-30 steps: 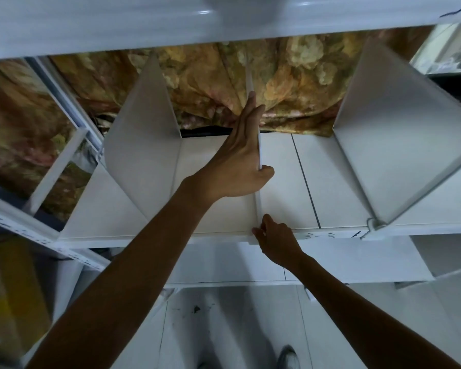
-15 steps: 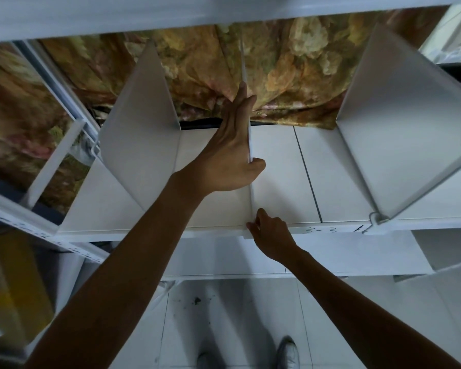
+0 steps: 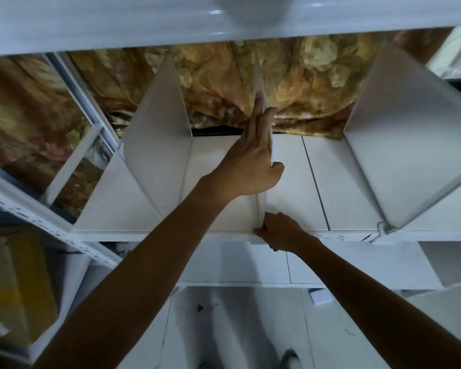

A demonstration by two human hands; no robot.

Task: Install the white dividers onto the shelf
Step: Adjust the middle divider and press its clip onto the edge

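A thin white divider [image 3: 258, 75] stands edge-on in the middle of the white shelf board [image 3: 293, 187]. My left hand [image 3: 250, 161] lies flat along its left face with the thumb hooked over its right side, gripping it. My right hand [image 3: 280, 231] pinches the divider's lower front corner at the shelf's front lip. Two more white dividers stand upright on the same board: one at the left [image 3: 157, 145] and one at the right [image 3: 410, 139].
A white shelf [image 3: 117, 22] runs overhead. A floral brown curtain [image 3: 304, 83] hangs behind the unit. A perforated white upright [image 3: 37, 222] slants at the left beside a yellow box [image 3: 14, 283]. A lower shelf [image 3: 357, 265] and the tiled floor [image 3: 237, 328] lie below.
The view shifted slightly. My left hand has slid a little further back along the middle divider. My right hand stays at the divider's front corner.
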